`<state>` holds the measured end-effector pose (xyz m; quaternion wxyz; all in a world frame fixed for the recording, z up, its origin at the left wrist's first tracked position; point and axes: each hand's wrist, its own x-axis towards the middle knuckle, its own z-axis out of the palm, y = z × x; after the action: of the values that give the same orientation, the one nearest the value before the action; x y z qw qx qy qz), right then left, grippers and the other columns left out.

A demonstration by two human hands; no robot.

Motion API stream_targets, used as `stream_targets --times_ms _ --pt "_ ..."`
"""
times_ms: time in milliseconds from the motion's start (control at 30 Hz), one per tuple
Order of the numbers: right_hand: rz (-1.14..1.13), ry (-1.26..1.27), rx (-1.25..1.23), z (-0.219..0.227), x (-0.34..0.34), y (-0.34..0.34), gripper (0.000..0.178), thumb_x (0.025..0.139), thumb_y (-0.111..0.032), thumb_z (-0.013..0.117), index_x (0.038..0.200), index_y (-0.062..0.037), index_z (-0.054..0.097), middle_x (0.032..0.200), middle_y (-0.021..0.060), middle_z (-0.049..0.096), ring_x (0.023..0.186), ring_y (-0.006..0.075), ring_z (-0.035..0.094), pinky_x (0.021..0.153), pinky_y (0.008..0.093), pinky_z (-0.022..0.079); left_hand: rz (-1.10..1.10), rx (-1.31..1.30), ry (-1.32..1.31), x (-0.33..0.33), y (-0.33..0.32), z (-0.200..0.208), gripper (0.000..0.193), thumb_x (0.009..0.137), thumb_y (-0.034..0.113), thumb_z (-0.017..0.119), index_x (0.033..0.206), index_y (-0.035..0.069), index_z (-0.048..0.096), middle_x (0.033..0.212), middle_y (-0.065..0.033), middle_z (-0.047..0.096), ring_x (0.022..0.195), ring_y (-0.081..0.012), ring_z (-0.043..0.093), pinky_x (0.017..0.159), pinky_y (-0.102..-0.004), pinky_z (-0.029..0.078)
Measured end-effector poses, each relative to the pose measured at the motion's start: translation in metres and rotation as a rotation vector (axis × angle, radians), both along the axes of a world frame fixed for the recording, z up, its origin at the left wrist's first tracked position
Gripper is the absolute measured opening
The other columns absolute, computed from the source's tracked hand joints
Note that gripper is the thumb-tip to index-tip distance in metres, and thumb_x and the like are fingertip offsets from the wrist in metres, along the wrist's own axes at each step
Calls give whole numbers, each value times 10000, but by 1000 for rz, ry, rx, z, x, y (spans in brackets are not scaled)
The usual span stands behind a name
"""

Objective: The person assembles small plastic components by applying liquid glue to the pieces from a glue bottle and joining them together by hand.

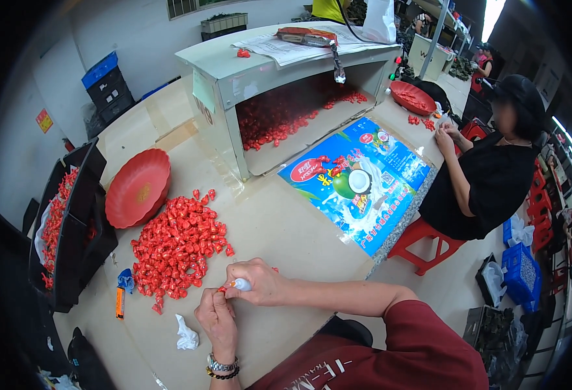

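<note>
A wide pale surface (279, 227) carries a large heap of red wrapped pieces (179, 247) just beyond the grip. A small white bottle (242, 285) is clasped in the closed right hand (260, 283), its tip touching one tiny red piece (221, 290) pinched in the left hand (216, 318).

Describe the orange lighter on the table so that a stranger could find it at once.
Start at the big heap of red wrapped candies on the beige table. At the heap's lower left corner lies the orange lighter, beside a blue scrap. It is the only slim orange stick there.
</note>
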<state>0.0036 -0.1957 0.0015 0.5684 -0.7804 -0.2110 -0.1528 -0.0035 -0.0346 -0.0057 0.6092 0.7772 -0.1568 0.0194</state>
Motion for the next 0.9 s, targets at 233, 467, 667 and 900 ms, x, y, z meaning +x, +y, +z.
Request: stream_targets --times_ms 233,467,667,900 --pt "17 21 65 5 -3 2 284 776 -173 717 748 -2 492 660 164 540 637 371 565 566 420 438 0 -1 -21 -1 1 1 325 1013 226 421 782 18 515 526 18 442 430 -43 383 393 -219 286" --pt "11 0 29 0 -4 5 266 808 -196 710 758 -7 532 683 133 578 638 310 592 571 379 455 28 12 -18 -4 3 8 326 984 185 466 715 4 498 489 -20 439 428 -88 414 407 -272 296" --pt "-10 14 22 4 -2 1 245 820 -188 710 755 -4 562 698 104 610 630 255 620 569 346 468 20 44 -76 1 0 6 319 1000 214 448 756 18 508 526 9 446 446 -50 402 412 -220 301" --pt "-61 -26 -31 13 3 -4 212 802 -157 720 749 -6 580 709 111 623 633 264 626 575 345 474 25 182 -164 6 4 6 328 1001 241 454 771 19 525 530 16 436 449 -44 399 415 -215 300"
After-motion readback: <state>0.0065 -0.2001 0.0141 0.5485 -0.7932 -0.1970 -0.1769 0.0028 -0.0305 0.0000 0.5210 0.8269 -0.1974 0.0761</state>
